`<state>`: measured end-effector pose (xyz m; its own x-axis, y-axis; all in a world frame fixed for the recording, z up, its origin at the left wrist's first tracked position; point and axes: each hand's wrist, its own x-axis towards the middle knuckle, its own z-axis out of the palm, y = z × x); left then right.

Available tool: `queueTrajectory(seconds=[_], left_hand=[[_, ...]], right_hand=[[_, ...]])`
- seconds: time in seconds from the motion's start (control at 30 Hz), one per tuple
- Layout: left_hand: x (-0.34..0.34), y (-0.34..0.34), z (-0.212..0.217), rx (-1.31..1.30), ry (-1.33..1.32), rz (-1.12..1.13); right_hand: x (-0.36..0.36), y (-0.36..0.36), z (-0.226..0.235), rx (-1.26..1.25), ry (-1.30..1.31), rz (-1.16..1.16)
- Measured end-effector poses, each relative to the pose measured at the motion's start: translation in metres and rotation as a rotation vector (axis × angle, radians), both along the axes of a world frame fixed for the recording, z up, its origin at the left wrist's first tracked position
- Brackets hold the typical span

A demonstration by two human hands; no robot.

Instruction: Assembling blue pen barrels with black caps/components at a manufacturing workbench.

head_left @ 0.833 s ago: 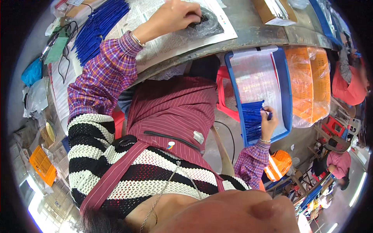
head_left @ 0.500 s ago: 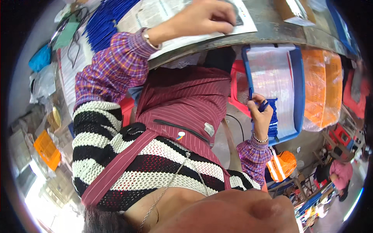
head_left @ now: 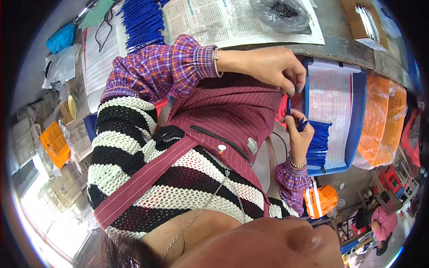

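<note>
My right hand [head_left: 300, 136], with a bead bracelet at the wrist, is closed around slim blue pen-like sticks. One stick [head_left: 288, 105] points up between thumb and finger; more blue lies against the palm. Just above it, my left hand [head_left: 277, 71] is bent in a pinch, its fingertips close to that stick's top end. Whatever the left fingertips hold is too small to make out. Beside my right hand, a bundle of blue sticks [head_left: 318, 143] lies in a blue tray [head_left: 357, 129] with a whitish lining.
On the table, a clear plastic bag of small black parts [head_left: 285, 10] rests on newspaper [head_left: 201, 20]. A large heap of blue sticks [head_left: 142, 22] lies to its left. An open cardboard box [head_left: 364, 27] stands far right; plastic-wrapped orange crates [head_left: 386, 120] are beyond the tray.
My left hand has moved from over the newspaper and bag down and right to the stick in my right hand. The right hand still holds its sticks. The whole view has shifted slightly.
</note>
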<state>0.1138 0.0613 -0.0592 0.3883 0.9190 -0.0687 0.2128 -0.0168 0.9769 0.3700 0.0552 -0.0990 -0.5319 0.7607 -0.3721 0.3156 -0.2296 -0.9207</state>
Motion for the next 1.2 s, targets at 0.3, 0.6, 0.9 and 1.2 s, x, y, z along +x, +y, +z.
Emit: queueTrajectory(seconds=[0.3,0.6,0.9,1.2], left_hand=[[0.009,-0.006,-0.02,-0.054,-0.173,0.013],[0.009,-0.008,-0.012,-0.1,-0.124,-0.013],[0.019,-0.016,-0.007,0.035,-0.122,0.095],[0.022,-0.018,-0.005,0.132,-0.048,0.075]], right_hand=[[-0.001,0.0,-0.001,0.146,-0.006,-0.003],[-0.003,-0.003,0.001,0.118,-0.013,-0.005],[-0.004,-0.004,0.011,-0.043,-0.003,-0.044],[-0.002,-0.003,0.013,-0.125,0.0,-0.078]])
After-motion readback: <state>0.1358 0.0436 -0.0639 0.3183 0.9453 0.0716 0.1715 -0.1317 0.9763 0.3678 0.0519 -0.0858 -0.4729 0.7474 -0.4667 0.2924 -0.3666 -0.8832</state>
